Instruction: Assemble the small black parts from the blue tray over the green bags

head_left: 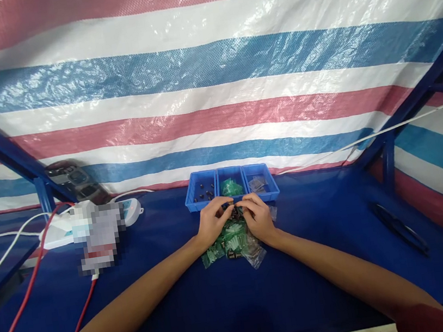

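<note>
My left hand [213, 222] and my right hand [259, 220] face each other over a pile of small packets on the blue table. Their fingertips are pinched close together above dark small parts [235, 213]; whatever they hold is too small to name. Green packets [234, 238] lie between and below the hands, with clear plastic bags [254, 250] at the right side of the pile. Just beyond stand three joined blue bins: the left bin [194, 189] has several dark pieces, the middle holds green packets [231, 187], the right holds clear bags [257, 184].
On the left are a white power strip [131, 211], red and white cables [31, 280], a blurred-out object [101, 235] and a dark packaged item [77, 180]. Dark glasses [399, 229] lie at the right. A striped sheet [211, 96] hangs behind the blue table [326, 294].
</note>
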{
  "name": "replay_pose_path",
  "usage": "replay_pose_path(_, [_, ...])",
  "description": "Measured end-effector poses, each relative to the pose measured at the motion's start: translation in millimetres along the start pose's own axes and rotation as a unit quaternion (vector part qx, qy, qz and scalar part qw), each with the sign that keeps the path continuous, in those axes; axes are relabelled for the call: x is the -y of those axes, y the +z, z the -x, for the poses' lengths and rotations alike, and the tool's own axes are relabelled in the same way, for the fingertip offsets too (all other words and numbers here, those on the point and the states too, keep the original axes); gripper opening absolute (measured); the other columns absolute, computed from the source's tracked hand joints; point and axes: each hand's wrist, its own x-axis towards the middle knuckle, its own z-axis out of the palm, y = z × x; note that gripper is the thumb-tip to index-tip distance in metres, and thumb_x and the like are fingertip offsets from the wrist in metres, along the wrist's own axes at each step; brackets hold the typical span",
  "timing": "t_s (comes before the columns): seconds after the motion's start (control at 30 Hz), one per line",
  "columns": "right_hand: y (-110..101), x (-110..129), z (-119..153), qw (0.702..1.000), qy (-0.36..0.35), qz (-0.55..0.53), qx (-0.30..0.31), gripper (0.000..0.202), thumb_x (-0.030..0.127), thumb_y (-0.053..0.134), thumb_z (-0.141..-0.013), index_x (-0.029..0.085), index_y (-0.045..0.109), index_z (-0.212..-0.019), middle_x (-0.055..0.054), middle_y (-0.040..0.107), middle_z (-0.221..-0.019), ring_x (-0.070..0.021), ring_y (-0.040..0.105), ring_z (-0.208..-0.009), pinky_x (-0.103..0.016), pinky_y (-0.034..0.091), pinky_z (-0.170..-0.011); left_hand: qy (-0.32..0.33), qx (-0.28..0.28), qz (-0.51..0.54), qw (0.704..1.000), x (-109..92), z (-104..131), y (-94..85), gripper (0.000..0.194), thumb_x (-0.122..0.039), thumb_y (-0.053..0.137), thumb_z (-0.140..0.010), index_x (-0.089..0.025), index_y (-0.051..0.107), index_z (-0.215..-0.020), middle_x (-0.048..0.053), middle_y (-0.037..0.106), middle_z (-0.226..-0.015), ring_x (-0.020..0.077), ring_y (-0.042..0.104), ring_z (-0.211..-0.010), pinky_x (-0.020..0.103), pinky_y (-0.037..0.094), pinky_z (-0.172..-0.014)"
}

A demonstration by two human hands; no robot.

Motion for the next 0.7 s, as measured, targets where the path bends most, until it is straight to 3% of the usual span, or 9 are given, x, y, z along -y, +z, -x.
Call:
replay_pose_path(0.1, [-0.6,0.8,-0.5,1.000,0.000,0.002,-0.001,0.027,0.011,0.041,-0.085,0.019,0.065,-0.093,-0.007,0.057,-0.090,-0.0160,0.057,-0.072,-0.030,0.048,-0.067,0.021,0.000,0.006,1.000,0.0,-1.0,0.3,0.023,-0.031,0.051,-0.089,-0.020,0.064,-0.105,0.007,0.065,-0.094,0.0150,0.060,-0.075,0.028,0.051,-0.068])
replay_pose_path(0.2, [-1.0,1.3,-0.7,1.000,0.001,0.003,0.000,0.027,0.011,0.041,-0.085,0.019,0.065,-0.094,-0.007,0.057,-0.090,-0.0159,0.057,-0.073,-0.029,0.048,-0.068,0.034,-0.004,0.019,0.999,0.6,-1.2,1.2,0.024,-0.030,0.050,-0.090,-0.021,0.064,-0.108,0.007,0.065,-0.097,0.0186,0.060,-0.091,0.031,0.051,-0.077])
replay_pose_path(0.5, [-3.3,5.6,-2.7,1.000,0.009,0.006,0.004,0.026,0.017,0.040,-0.089,0.019,0.065,-0.096,-0.007,0.057,-0.090,-0.0165,0.057,-0.074,-0.029,0.047,-0.066,-0.016,-0.009,0.007,1.000,8.8,1.7,4.2,0.027,-0.035,0.052,-0.089,-0.019,0.062,-0.107,0.007,0.067,-0.097,0.0149,0.063,-0.070,0.026,0.053,-0.065])
replay_pose_path(0.7, [-3.7,4.9,-2.0,1.000,0.020,-0.001,0.011,0.023,0.024,0.046,-0.090,0.019,0.064,-0.103,-0.008,0.059,-0.094,-0.0149,0.056,-0.068,-0.029,0.048,-0.063,-0.033,-0.014,0.043,0.998,7.1,1.2,6.4,0.022,-0.036,0.053,-0.088,-0.016,0.061,-0.092,0.004,0.065,-0.087,0.0105,0.059,-0.064,0.020,0.049,-0.061])
